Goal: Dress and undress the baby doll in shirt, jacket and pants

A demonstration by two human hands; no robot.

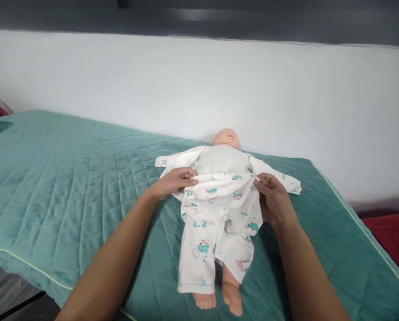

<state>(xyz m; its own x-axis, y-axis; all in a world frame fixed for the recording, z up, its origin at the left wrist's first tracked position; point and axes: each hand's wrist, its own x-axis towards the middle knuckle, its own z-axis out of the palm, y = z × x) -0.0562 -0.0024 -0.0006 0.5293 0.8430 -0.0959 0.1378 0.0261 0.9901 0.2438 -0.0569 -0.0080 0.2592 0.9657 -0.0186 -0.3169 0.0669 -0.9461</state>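
A baby doll [225,138] lies on its back on a green quilted bed [68,178], head towards the wall. It wears white printed trousers [216,223] and an open white printed top [280,178]; its grey cloth torso [222,159] is bare. My left hand [174,180] pinches the left side of the trousers' waistband at the doll's hip. My right hand [273,196] grips the right side of the waistband. Both bare feet [219,296] stick out of the trouser legs near the bed's front edge.
A white wall [199,89] runs directly behind the doll's head. Something red [395,236] sits low at the right, beyond the bed's edge, with another red patch at far left. The bed's front edge [25,267] drops to a dark floor.
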